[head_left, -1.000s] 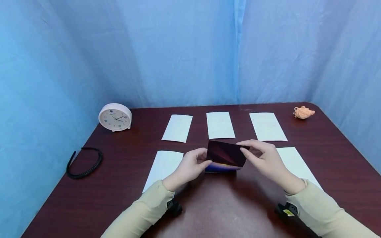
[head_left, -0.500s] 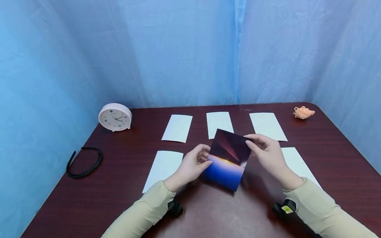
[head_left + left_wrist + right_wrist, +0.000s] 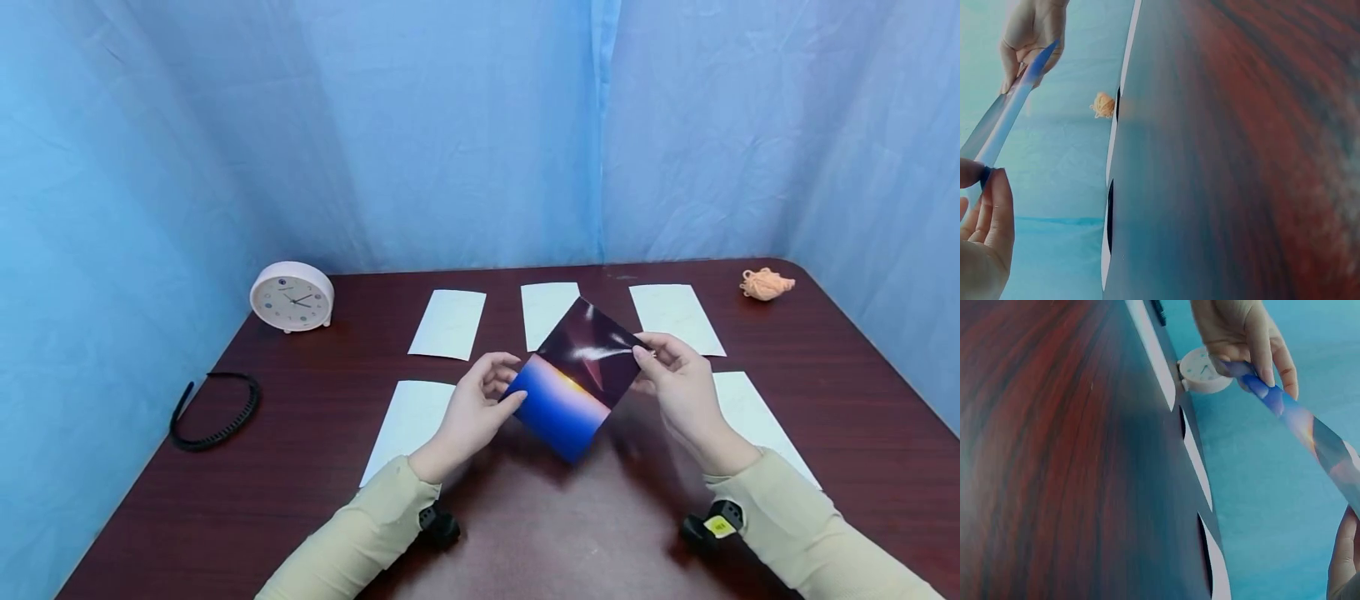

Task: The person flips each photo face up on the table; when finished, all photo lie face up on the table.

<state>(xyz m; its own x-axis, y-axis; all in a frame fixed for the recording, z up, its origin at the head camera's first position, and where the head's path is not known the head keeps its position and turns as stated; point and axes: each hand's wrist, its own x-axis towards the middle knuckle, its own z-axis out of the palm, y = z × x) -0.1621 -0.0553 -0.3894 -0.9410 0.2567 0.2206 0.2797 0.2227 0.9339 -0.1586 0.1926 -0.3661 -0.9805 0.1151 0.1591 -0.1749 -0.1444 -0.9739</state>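
Note:
Between both hands, raised over the table point(image 3: 525, 533), hangs a glossy photo print point(image 3: 566, 375), near-black with a reddish streak at one end and blue at the other. It is turned so that one corner points towards the back. My left hand point(image 3: 468, 417) pinches its left corner by the blue part, thumb on the face. My right hand point(image 3: 686, 400) pinches the opposite dark corner between thumb and fingers. In the left wrist view the print point(image 3: 1007, 122) appears almost edge-on, well above the tabletop.
Several white rectangular sheets lie in two rows, including a front left sheet point(image 3: 408, 425) and a back right sheet point(image 3: 675, 318). A round white clock point(image 3: 292, 297) and a black headband point(image 3: 180, 425) are at the left. Orange yarn point(image 3: 767, 285) lies at the back right. Blue curtains surround the table.
The print has been tipped from a steep slant to face the camera and turned clockwise, its dark end swinging right. The right hand has shifted slightly right and back.

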